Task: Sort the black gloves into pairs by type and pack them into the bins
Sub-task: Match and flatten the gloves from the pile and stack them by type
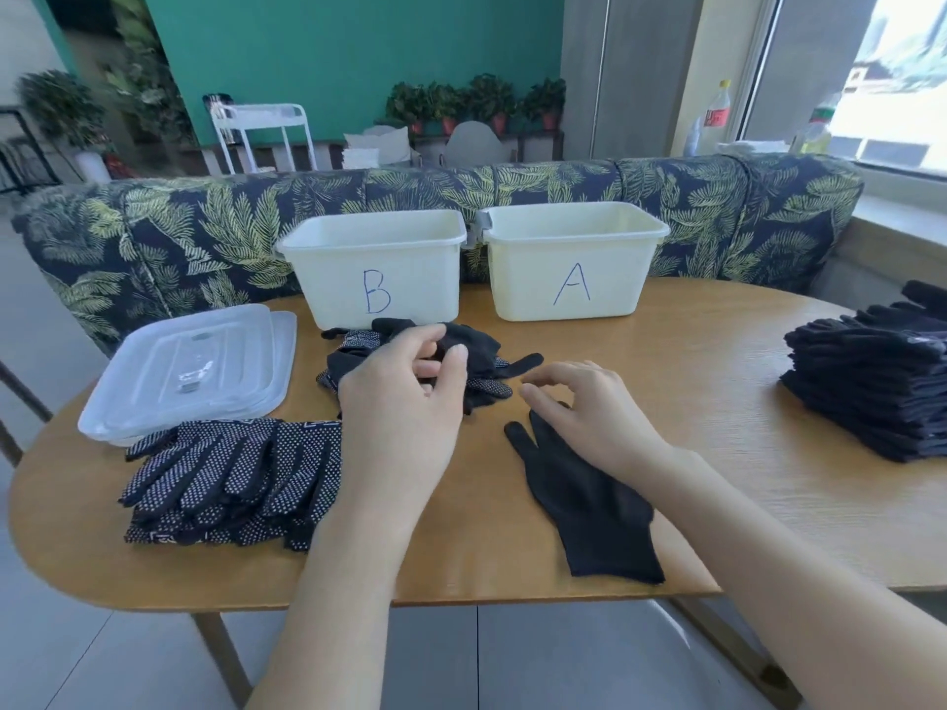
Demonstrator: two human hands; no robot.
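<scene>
Gloves lie loose in a black heap point(476, 361) under the left hand point(405, 402), whose thumb and curled fingers pinch plain black cloth from its top. Just right of that grip, the right hand point(589, 412) rests with fingers loosely bent on the finger end of a flat plain glove point(589, 499), holding nothing. Beyond the grip stand bin B point(376, 269) and bin A point(571, 261). Left of it lies a dotted glove stack point(230, 479); far right, a plain glove stack point(871, 386).

Left bin point(376, 263) reads "B", right bin point(574, 258) "A".
</scene>
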